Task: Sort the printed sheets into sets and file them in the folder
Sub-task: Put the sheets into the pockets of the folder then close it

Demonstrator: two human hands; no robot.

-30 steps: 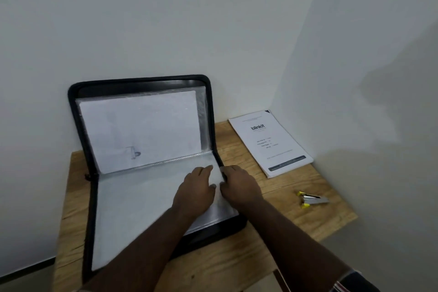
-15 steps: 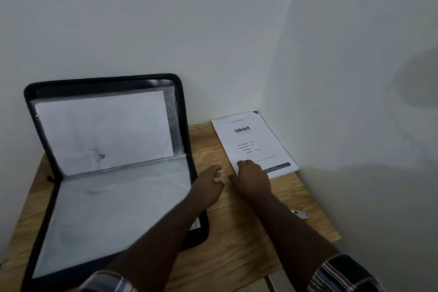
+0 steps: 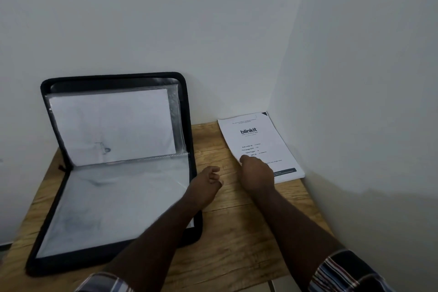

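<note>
The right hand presses flat fingers on the printed sheets, likely to draw one; the left hand hovers loosely curled beside the folder.

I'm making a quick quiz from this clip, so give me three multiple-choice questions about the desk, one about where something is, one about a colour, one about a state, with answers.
1. Where does the stack of printed sheets lie?
A. Inside the folder
B. On the table in the corner, to the right of the folder
C. On the floor

2. What colour is the folder's outer edge?
A. Black
B. Red
C. Yellow

3. How is the folder?
A. Zipped shut
B. Lying open, its back half propped against the wall
C. Standing on end, closed

Answers: 1 B, the right hand rests on its near edge there. 2 A, the rim is black. 3 B, clear sleeves with paper show in both halves, beside the left hand.
</note>
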